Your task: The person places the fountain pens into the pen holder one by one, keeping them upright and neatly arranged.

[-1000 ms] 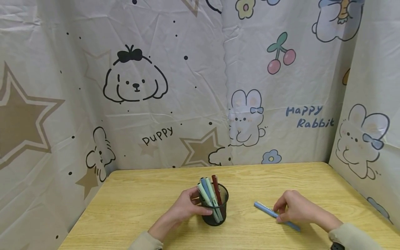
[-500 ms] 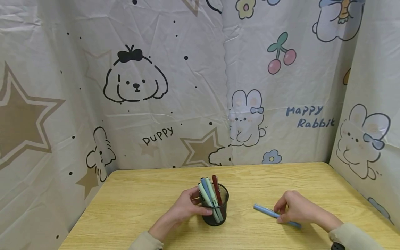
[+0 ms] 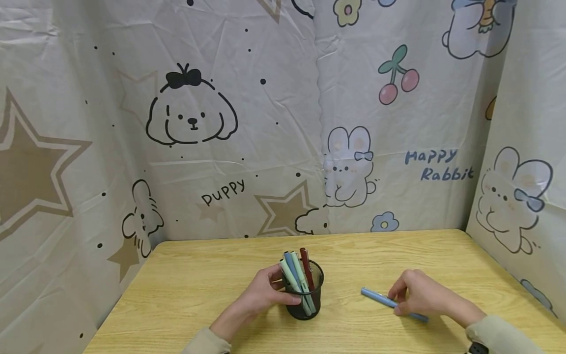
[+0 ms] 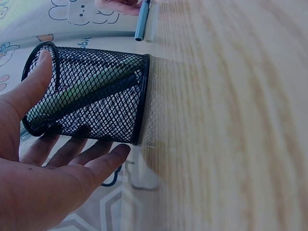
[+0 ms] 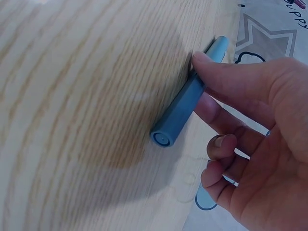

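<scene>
— Hidden? Middle of blue pen [image 3: 389,303] under right hand [image 3: 420,296], pinched on wooden table [image 3: 199,285].
— Left hand [image 3: 261,295]? Curled round mesh pen cup [image 3: 305,295].
— Changed? Barely; pen nudged slightly.

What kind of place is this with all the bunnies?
Probably a small desk corner, set up for pen work: a wooden table, cartoon rabbit-and-puppy cloth hung round it, and a black mesh pen cup.

Cartoon-print cloth walls [image 3: 247,147], wooden table [image 3: 199,290]
</scene>
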### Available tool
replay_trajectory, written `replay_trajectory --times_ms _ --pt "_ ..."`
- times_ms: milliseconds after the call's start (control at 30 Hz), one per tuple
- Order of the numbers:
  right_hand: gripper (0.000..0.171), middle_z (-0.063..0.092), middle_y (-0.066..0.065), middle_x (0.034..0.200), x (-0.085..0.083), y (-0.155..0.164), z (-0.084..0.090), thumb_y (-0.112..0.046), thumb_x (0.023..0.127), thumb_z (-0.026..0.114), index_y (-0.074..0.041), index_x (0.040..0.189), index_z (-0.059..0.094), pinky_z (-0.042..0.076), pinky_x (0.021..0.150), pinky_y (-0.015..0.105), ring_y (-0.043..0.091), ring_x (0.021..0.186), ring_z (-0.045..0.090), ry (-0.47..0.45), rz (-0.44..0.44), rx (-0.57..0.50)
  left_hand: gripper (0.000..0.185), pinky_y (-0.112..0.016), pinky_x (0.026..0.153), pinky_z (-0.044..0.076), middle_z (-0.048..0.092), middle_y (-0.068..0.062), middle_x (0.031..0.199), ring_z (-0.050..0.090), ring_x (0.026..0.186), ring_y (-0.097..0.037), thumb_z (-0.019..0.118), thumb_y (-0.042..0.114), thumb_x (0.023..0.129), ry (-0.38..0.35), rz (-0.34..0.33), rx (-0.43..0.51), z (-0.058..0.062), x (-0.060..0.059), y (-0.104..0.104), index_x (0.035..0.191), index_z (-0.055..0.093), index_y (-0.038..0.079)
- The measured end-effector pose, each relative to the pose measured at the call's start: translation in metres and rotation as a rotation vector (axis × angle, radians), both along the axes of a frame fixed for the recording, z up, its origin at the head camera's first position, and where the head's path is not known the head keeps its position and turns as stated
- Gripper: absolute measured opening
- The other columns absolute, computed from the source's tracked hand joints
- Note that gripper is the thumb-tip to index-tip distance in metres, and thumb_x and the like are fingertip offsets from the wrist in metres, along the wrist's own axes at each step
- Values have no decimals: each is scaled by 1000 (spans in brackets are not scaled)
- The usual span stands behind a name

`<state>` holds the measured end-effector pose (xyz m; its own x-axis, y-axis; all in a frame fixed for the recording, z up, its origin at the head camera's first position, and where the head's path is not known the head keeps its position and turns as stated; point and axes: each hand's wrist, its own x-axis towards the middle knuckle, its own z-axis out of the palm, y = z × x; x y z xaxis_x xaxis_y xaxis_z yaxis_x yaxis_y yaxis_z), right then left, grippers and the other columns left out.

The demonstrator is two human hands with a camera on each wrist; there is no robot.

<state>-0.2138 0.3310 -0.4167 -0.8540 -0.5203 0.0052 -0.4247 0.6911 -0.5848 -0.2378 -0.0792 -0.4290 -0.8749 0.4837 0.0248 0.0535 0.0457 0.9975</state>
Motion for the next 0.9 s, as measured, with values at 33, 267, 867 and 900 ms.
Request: replay_trajectory --times_ms 33,267,867,900 --pt "18 67 -11 74 0 0 0 -7 77 91 -8 92 83 46 58 24 4 67 55 2 0 -1 72 -47 106 52 67 -13 133 60 129 -38 90 -4 79 -2 2 0 0 0 0 145 60 4" --pt "17 66 -12 72 -1 -1 -2 -11 76 92 -11 91 83 46 56 24 4 66 55 1 -13 -3 72 -47 107 52 66 -13 134 60 130 -39 90 -4 79 -3 5 -4 -1 0 0 144 61 4" --pt "17 64 -13 70 2 -3 -3 -10 75 93 -12 89 83 45 56 24 4 65 54 23 -21 7 71 -48 107 51 66 -13 134 59 130 -39 90 -2 79 2 5 -9 0 0 0 143 62 5" --pt "17 64 -13 70 2 -3 -3 -10 75 93 -12 89 83 45 56 24 4 65 54 24 -18 3 70 -48 108 51 66 -13 134 59 130 -39 91 -2 79 3 8 -14 0 0 0 143 62 5"
